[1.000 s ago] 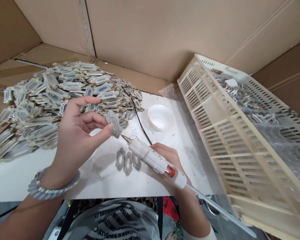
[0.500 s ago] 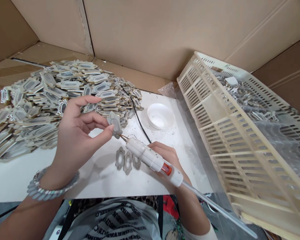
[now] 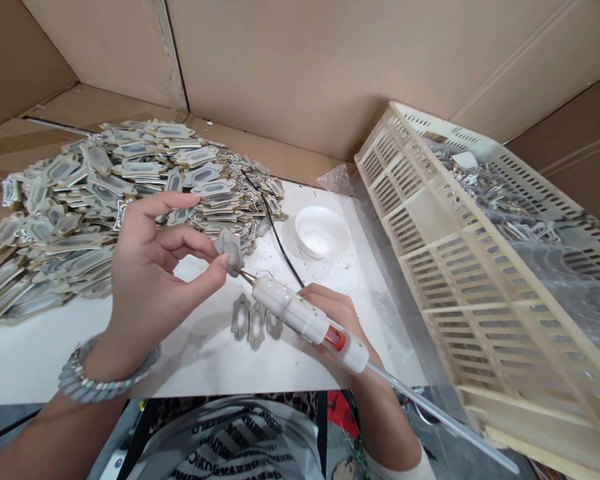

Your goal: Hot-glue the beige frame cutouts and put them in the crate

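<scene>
The left hand pinches one grey frame between thumb and fingers, above the white table; the right hand wraps a glue gun, its tip at the frame's near end. That piece seems midway. Three loose frames lie nearer, a big pile far left; whether those are finished, I cannot tell.

L forearm angles in from btm left, L hand raised, palm turned inward. Thumb & middle finger are pinched at the tips, index sticking out above, well apart from the thumb. R forearm comes from btm right, R hand curled in a grip, partly hidden tbh.
</scene>
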`<state>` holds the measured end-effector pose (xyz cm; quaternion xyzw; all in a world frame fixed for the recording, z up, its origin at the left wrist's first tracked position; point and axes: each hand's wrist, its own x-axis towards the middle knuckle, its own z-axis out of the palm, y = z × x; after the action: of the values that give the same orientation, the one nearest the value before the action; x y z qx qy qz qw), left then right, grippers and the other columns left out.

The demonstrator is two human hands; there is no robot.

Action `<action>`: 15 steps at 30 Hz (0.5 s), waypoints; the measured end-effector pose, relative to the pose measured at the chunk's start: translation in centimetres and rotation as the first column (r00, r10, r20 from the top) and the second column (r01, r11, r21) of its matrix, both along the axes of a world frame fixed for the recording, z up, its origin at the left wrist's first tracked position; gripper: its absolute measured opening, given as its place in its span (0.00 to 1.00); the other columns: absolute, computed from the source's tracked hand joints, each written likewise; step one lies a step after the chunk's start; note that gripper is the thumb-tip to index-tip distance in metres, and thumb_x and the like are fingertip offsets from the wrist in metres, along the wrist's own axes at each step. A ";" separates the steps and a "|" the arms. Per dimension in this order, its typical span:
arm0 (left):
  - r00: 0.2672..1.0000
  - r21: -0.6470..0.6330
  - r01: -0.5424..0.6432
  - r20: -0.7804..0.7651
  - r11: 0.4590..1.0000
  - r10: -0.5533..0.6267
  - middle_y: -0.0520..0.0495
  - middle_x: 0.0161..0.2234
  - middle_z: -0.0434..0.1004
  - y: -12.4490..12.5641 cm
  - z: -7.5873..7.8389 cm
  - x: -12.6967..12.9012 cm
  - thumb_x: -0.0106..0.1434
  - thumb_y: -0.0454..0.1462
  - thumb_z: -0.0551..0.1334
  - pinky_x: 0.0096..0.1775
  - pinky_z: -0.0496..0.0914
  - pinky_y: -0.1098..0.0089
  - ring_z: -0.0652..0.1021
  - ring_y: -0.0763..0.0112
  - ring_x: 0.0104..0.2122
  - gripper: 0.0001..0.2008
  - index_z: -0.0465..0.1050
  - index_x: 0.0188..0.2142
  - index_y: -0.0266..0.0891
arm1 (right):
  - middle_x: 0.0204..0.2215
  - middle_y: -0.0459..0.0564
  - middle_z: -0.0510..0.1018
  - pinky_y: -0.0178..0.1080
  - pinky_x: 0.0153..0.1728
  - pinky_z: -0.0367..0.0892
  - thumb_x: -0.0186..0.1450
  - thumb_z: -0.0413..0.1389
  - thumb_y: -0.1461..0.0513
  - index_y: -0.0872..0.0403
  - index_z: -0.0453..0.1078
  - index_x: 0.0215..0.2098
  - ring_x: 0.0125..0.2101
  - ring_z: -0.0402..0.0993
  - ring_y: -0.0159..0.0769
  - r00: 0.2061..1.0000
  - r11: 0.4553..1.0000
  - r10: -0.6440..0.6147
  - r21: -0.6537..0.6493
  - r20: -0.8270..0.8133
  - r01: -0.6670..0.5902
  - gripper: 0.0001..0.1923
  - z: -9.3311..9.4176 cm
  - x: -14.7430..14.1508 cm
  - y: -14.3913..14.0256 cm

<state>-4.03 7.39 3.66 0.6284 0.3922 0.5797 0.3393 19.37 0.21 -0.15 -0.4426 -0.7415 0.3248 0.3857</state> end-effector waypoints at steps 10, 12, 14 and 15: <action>0.999 -0.018 -0.033 0.011 0.999 0.033 0.62 0.23 0.74 0.1 0.3 0.0 0.50 0.31 0.71 0.31 0.75 0.77 0.77 0.76 0.24 0.26 0.65 0.47 0.44 | 0.30 0.46 0.75 0.32 0.28 0.66 0.60 0.53 0.67 0.52 0.69 0.29 0.27 0.72 0.31 1.000 1.000 -0.006 0.019 -0.026 0.007 0.05 0.1 0.0 0.1; 0.999 -0.033 -0.036 0.012 0.999 0.037 0.61 0.23 0.75 0.1 0.4 0.0 0.50 0.31 0.72 0.29 0.75 0.78 0.77 0.76 0.24 0.26 0.65 0.47 0.43 | 0.30 0.46 0.75 0.32 0.28 0.66 0.60 0.53 0.68 0.52 0.69 0.29 0.27 0.72 0.32 1.000 1.000 -0.004 0.027 -0.022 0.005 0.06 0.0 0.0 0.1; 0.999 -0.048 -0.038 0.021 0.998 0.039 0.61 0.23 0.74 0.1 0.2 0.0 0.49 0.31 0.72 0.29 0.74 0.78 0.77 0.76 0.23 0.26 0.65 0.46 0.43 | 0.30 0.46 0.75 0.32 0.28 0.66 0.60 0.53 0.68 0.52 0.69 0.29 0.27 0.72 0.31 1.000 0.999 -0.023 0.039 -0.008 0.023 0.06 -0.2 0.0 0.1; 0.999 -0.053 -0.039 0.026 0.998 0.040 0.62 0.22 0.74 0.1 0.2 0.0 0.49 0.31 0.72 0.28 0.74 0.78 0.76 0.76 0.23 0.26 0.66 0.46 0.43 | 0.29 0.45 0.74 0.32 0.27 0.65 0.60 0.53 0.69 0.52 0.69 0.29 0.27 0.72 0.31 0.999 0.998 -0.044 0.049 0.000 0.044 0.07 -0.3 0.0 0.1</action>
<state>-4.01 7.49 3.83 0.6036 0.4148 0.5844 0.3494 19.39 0.30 -0.41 -0.4493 -0.7395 0.2978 0.4032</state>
